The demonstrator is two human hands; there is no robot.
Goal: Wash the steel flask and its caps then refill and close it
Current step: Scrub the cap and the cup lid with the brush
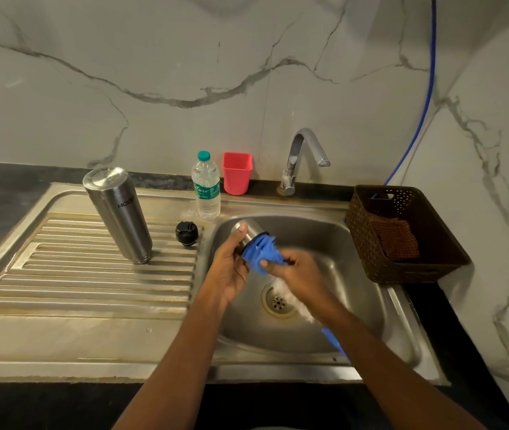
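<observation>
The left hand (pixel 231 268) is over the sink (pixel 340 243). Its fingers are curled round the steel cap (pixel 248 231), with the thumb on the shiny side. The open end of the cap points at the right hand (pixel 299 271). That hand grips a blue brush (pixel 262 252), and the bristles push against the cap's mouth. The brush looks blurry. The flask (pixel 119 212) stands upside down on the ridged draining board (pixel 91 290), well to the left of both hands. A small black cap (pixel 186 232) sits near it, by the sink's edge. Behind are a water bottle (pixel 206 187), a pink cup (pixel 237 173) and the tap (pixel 304 150). A brown basket (pixel 402 265) with a cloth (pixel 395 240) inside sits on the right.
</observation>
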